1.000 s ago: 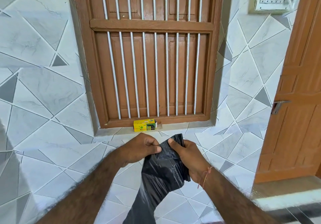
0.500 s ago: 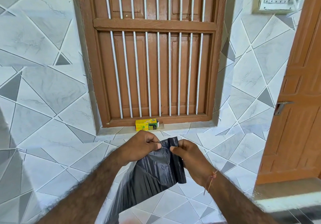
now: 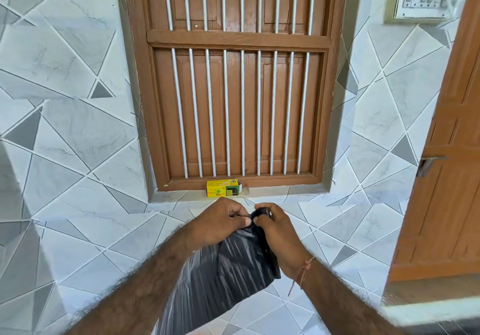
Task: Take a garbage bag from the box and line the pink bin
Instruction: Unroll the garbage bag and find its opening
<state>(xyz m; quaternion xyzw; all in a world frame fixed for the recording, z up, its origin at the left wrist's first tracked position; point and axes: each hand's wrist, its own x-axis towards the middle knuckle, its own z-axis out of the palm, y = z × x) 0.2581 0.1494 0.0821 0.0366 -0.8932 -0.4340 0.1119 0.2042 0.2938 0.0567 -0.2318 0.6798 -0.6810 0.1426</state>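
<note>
We hold the black garbage bag point(image 3: 223, 277) in front of us, its body hanging down between our forearms. Both hands are pinched on its top edge: the left hand point(image 3: 220, 220) grips with thumb and forefinger, and the right hand point(image 3: 275, 228) bunches the edge just beside it, the fingertips of the two hands nearly touching.

A second ago the hands stood slightly apart with a flat strip of the top edge stretched between them. They have since closed together and gathered that edge into a small wad. We judge that we are rubbing the layers to find and separate the mouth; the bag is not yet open.

Beyond the hands, the yellow box point(image 3: 223, 191) rests on the tiled ledge point(image 3: 272, 193) below the barred wooden window point(image 3: 233, 80), unchanged. The pink bin is not in view.
</note>
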